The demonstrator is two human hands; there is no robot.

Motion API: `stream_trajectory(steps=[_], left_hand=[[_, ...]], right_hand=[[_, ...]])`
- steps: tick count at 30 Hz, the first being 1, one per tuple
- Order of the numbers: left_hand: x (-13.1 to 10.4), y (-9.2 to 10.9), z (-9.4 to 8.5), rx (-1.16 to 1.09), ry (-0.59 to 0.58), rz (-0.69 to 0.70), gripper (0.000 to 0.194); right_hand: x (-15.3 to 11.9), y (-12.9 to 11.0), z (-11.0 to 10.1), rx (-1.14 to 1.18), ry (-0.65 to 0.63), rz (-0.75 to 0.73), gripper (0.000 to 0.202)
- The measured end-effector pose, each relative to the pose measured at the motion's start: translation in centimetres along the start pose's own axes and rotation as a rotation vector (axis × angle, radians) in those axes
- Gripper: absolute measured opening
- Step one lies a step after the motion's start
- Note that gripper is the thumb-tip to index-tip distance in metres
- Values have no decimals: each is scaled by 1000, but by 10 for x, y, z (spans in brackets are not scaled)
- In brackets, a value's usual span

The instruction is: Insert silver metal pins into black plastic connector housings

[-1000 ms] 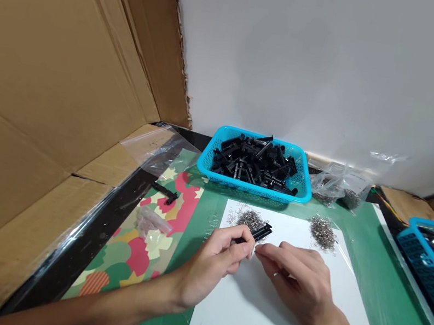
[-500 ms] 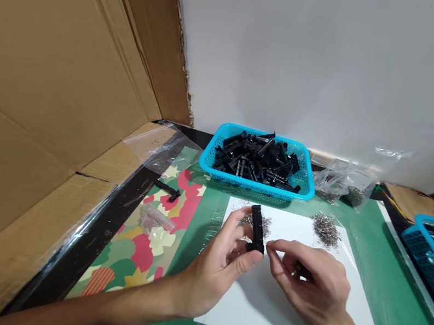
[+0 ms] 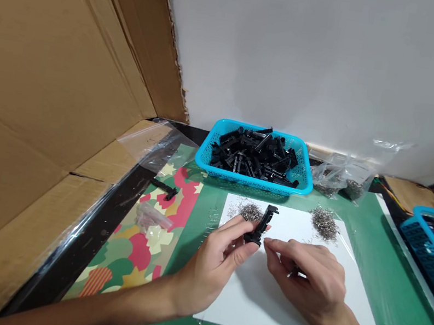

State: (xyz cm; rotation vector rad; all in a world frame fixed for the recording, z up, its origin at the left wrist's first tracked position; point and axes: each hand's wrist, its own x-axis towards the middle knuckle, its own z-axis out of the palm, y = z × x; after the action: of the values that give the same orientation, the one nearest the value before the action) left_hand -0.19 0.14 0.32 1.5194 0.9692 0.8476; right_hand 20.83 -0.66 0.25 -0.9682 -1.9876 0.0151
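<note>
A slim black plastic part [image 3: 263,225] is pinched between the thumb and fingers of my left hand [image 3: 221,257], tilted with its top toward the right. Just right of its lower end, my right hand [image 3: 307,272] has thumb and index fingertips pressed together; anything between those tips is too small to make out. Something small and shiny shows under the curled fingers of that hand. Both hands are above a white sheet [image 3: 259,308]. Small metal pieces lie in a left pile [image 3: 251,211] behind the black part and in a right pile [image 3: 324,223].
Behind the sheet stands a blue basket [image 3: 251,181] of black parts; another blue basket [image 3: 425,258] is at the right. Plastic bags [image 3: 339,177] of metal pieces sit at the back. One black part [image 3: 165,188] lies left, near a small bag [image 3: 153,221]. Cardboard [image 3: 40,72] walls the left.
The black part has turned in my left hand, its top now leaning right instead of left. My right hand has stayed close beside it. The whole view has shifted slightly.
</note>
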Motion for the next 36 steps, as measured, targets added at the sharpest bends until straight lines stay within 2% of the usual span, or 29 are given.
stream_trajectory(steps=[4,14,21,24,27,32,36], left_hand=[[-1,1,0,-3,1,-24,33],[-4,2,-2,-61,-30,-10,39],[3,16,-6,-125,-223,5,37],[2,12,-7,-225,-234,-116,41],[1,6,-7,-313,-215,-215,51],[2,6,-6,-312,-256,-196,53],[2,10,-5,-73,-180,-88,52]], right_hand=[[2,2,0,61,-94,0,17],[9,5,-3,211,-146,2,19],[13,9,-14,495,-347,200,12],[12,11,-16,487,-337,200,8],[11,11,-15,416,-288,161,11],[12,12,-15,312,-216,61,19],[11,14,-18,232,-204,-30,25]])
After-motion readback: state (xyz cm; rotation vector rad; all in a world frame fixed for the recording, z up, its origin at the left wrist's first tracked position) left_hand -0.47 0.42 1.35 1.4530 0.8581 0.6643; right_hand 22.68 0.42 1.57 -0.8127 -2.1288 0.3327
